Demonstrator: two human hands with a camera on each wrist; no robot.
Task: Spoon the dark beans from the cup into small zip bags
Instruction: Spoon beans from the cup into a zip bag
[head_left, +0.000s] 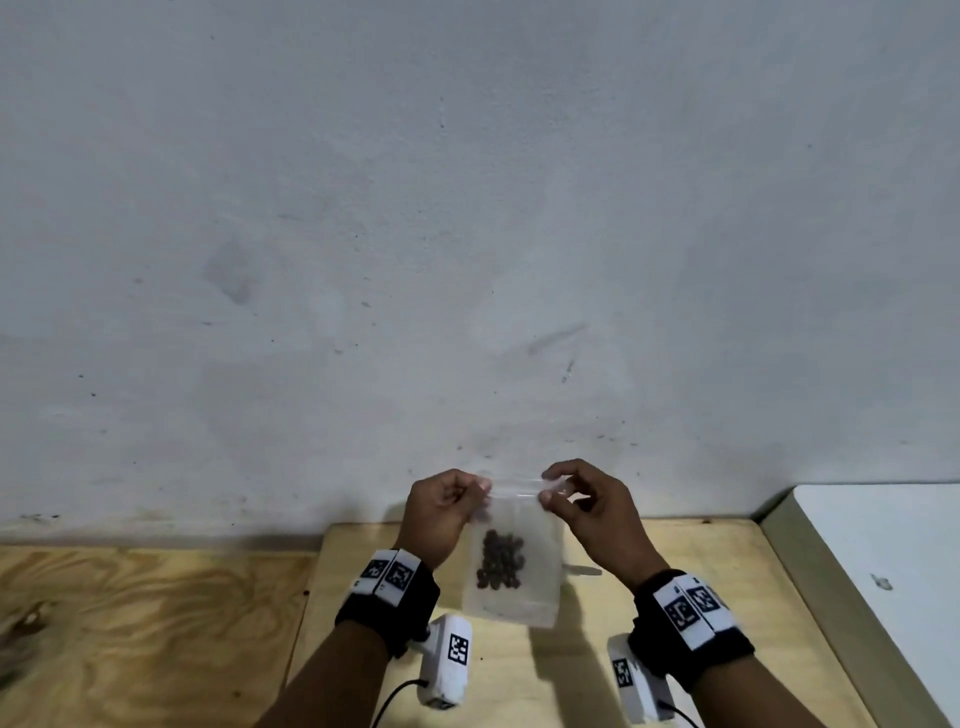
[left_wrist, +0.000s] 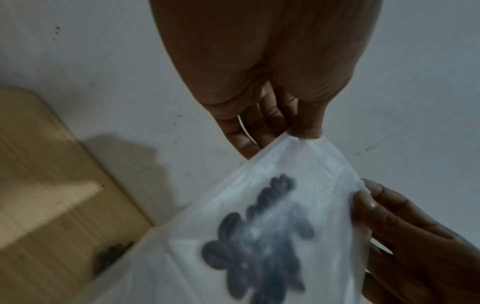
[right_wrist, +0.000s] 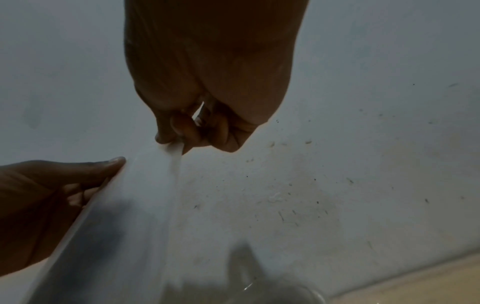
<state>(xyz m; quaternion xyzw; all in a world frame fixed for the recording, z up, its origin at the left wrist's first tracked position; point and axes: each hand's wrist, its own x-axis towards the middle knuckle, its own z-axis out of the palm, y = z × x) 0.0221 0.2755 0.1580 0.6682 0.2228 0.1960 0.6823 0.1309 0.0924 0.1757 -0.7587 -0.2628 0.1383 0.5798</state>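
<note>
A small clear zip bag (head_left: 540, 551) hangs upright in the air above the wooden board, with a clump of dark beans (head_left: 500, 566) in its lower half. My left hand (head_left: 451, 506) pinches the bag's top left corner, and my right hand (head_left: 576, 501) pinches the top right corner along the zip strip. In the left wrist view the bag (left_wrist: 262, 197) and its beans (left_wrist: 259, 246) fill the lower middle. In the right wrist view the bag (right_wrist: 145, 195) shows edge-on, and a glass cup rim (right_wrist: 306, 292) sits at the bottom. A spoon handle (head_left: 584, 570) pokes out behind the bag.
A pale wooden board (head_left: 701, 561) lies under my hands against a grey wall (head_left: 467, 208). A plywood surface (head_left: 130, 623) extends to the left. A white slab (head_left: 893, 561) stands at the right. A dark clump (left_wrist: 111, 253) lies on the board at the left.
</note>
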